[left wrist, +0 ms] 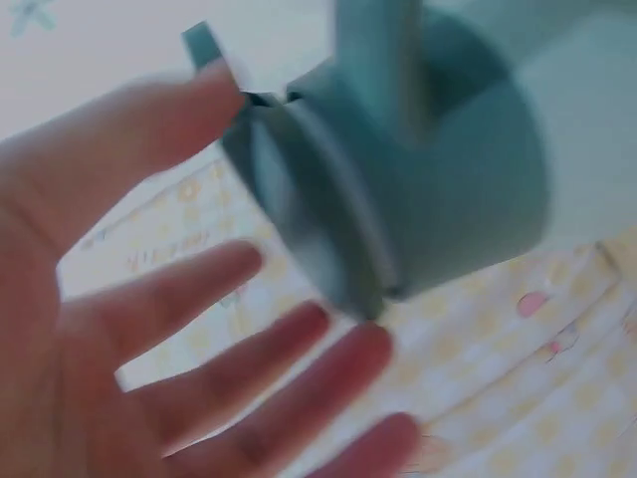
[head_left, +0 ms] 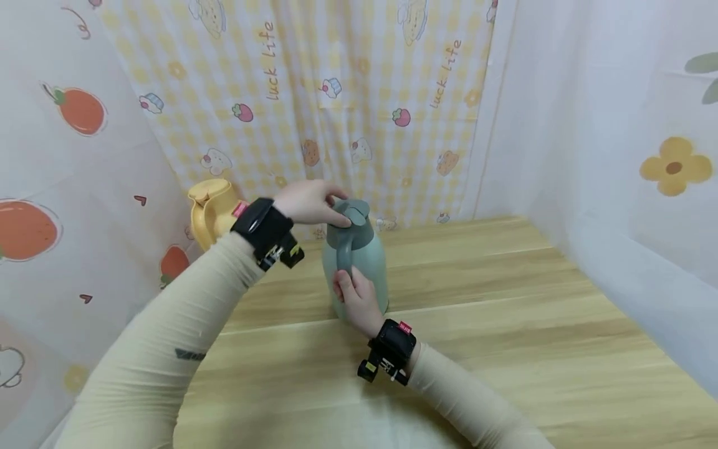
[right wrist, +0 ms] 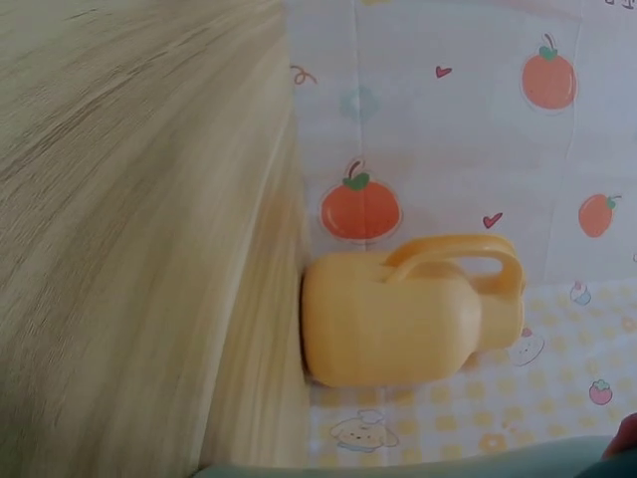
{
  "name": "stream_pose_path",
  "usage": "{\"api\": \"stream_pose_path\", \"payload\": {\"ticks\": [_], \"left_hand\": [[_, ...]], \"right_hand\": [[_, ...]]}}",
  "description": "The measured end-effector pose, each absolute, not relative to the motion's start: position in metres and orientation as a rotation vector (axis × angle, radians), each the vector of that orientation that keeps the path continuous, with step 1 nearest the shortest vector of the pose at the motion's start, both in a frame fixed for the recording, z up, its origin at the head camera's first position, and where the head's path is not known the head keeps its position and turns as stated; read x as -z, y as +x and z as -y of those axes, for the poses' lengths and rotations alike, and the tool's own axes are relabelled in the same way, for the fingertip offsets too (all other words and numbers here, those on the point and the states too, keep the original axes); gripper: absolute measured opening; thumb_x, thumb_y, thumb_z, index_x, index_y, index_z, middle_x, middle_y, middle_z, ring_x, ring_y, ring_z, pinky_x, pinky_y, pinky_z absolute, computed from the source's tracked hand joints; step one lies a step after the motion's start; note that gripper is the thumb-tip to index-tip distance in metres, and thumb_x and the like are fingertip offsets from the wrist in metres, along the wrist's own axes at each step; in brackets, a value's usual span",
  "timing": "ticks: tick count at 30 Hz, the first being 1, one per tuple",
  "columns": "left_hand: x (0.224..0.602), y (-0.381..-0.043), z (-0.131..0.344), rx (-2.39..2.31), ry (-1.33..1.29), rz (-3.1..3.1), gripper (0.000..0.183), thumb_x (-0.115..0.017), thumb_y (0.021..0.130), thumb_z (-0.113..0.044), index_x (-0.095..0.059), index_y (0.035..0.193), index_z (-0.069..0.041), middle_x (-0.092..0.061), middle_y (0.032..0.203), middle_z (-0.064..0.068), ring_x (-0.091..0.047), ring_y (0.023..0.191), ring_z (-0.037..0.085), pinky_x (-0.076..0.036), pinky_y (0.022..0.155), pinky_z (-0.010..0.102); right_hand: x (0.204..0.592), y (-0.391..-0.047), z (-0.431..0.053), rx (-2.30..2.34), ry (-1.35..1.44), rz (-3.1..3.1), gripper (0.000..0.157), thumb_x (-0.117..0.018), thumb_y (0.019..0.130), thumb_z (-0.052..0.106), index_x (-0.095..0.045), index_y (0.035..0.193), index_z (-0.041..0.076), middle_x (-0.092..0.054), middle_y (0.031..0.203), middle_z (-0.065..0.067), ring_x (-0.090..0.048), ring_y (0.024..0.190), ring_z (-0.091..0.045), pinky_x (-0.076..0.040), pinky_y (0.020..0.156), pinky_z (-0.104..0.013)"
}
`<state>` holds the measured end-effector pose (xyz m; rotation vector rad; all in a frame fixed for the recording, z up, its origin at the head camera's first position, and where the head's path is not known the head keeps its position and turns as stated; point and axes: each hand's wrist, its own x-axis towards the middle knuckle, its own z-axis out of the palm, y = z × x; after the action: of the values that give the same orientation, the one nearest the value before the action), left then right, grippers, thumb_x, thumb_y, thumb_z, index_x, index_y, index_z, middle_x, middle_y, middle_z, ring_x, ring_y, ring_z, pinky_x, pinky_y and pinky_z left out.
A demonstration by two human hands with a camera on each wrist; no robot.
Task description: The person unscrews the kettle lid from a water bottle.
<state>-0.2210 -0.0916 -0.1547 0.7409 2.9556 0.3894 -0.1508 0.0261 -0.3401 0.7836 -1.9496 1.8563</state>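
Observation:
A pale green vacuum jug (head_left: 374,268) with a darker grey-green top stands upright on the table. My right hand (head_left: 359,299) grips its handle (head_left: 344,252), fingers wrapped round it. Over the top, my left hand (head_left: 314,202) reaches in from the left, thumb on the lid (head_left: 357,213). The left wrist view has the thumb of my left hand (left wrist: 70,398) touching a small tab on the lid (left wrist: 299,209); the other fingers spread beside the rim, fairly straight. Only the jug's side (right wrist: 488,464) and a fingertip show low in the right wrist view.
A yellow jug (head_left: 210,212) with a handle stands at the back left, partly behind my left wrist; the right wrist view shows this yellow jug (right wrist: 388,319) whole. Patterned curtains (head_left: 336,125) enclose the wooden table (head_left: 477,299) at the back and sides.

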Motion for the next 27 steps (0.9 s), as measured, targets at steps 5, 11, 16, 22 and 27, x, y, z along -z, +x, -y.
{"api": "stream_pose_path", "payload": {"ticks": [5,11,16,22,27], "left_hand": [[0.199,-0.223,0.107,-0.839,0.666,-3.065,0.047,-0.063,0.092,-0.044,-0.063,0.122,-0.007,-0.067,0.110,0.012,-0.062,0.097,0.026,-0.049,0.081,0.041],[0.248,-0.229,0.086,-1.066,0.648,-3.035,0.050,-0.052,0.096,-0.053,-0.068,0.084,-0.006,-0.067,0.077,0.007,-0.059,0.066,0.020,-0.044,0.058,0.032],[0.258,-0.235,0.056,-1.137,0.669,-2.933,0.056,-0.048,0.095,-0.059,-0.064,0.079,-0.008,-0.067,0.074,0.008,-0.061,0.062,0.022,-0.044,0.054,0.031],[0.258,-0.232,0.047,-1.196,0.600,-2.918,0.046,-0.051,0.097,-0.051,-0.056,0.080,-0.008,-0.061,0.065,0.006,-0.058,0.056,0.018,-0.046,0.053,0.031],[0.259,-0.232,0.042,-1.183,0.573,-2.920,0.047,-0.048,0.098,-0.052,-0.055,0.082,-0.008,-0.061,0.065,0.006,-0.056,0.053,0.018,-0.046,0.050,0.031]], "right_hand": [[0.343,-0.164,-0.044,-1.876,0.802,2.035,0.025,-0.034,0.105,0.004,-0.051,0.090,-0.006,-0.052,0.072,-0.012,-0.048,0.064,-0.017,-0.039,0.062,-0.024],[0.332,-0.201,-0.093,-1.736,0.833,2.234,0.029,-0.037,0.106,0.014,-0.057,0.098,-0.006,-0.059,0.085,-0.019,-0.058,0.078,-0.029,-0.044,0.069,-0.029],[0.296,-0.239,-0.149,-1.707,0.639,2.256,0.034,-0.042,0.103,0.017,-0.061,0.095,-0.009,-0.061,0.083,-0.017,-0.058,0.075,-0.028,-0.049,0.068,-0.033],[0.205,-0.277,-0.177,-1.264,0.556,2.674,0.041,-0.049,0.100,0.035,-0.066,0.104,-0.002,-0.062,0.094,-0.012,-0.057,0.082,-0.024,-0.048,0.070,-0.031],[0.152,-0.299,-0.159,-0.690,0.652,3.024,0.053,-0.056,0.092,0.054,-0.056,0.068,0.007,-0.047,0.063,0.001,-0.050,0.059,-0.014,-0.044,0.060,-0.028]]}}
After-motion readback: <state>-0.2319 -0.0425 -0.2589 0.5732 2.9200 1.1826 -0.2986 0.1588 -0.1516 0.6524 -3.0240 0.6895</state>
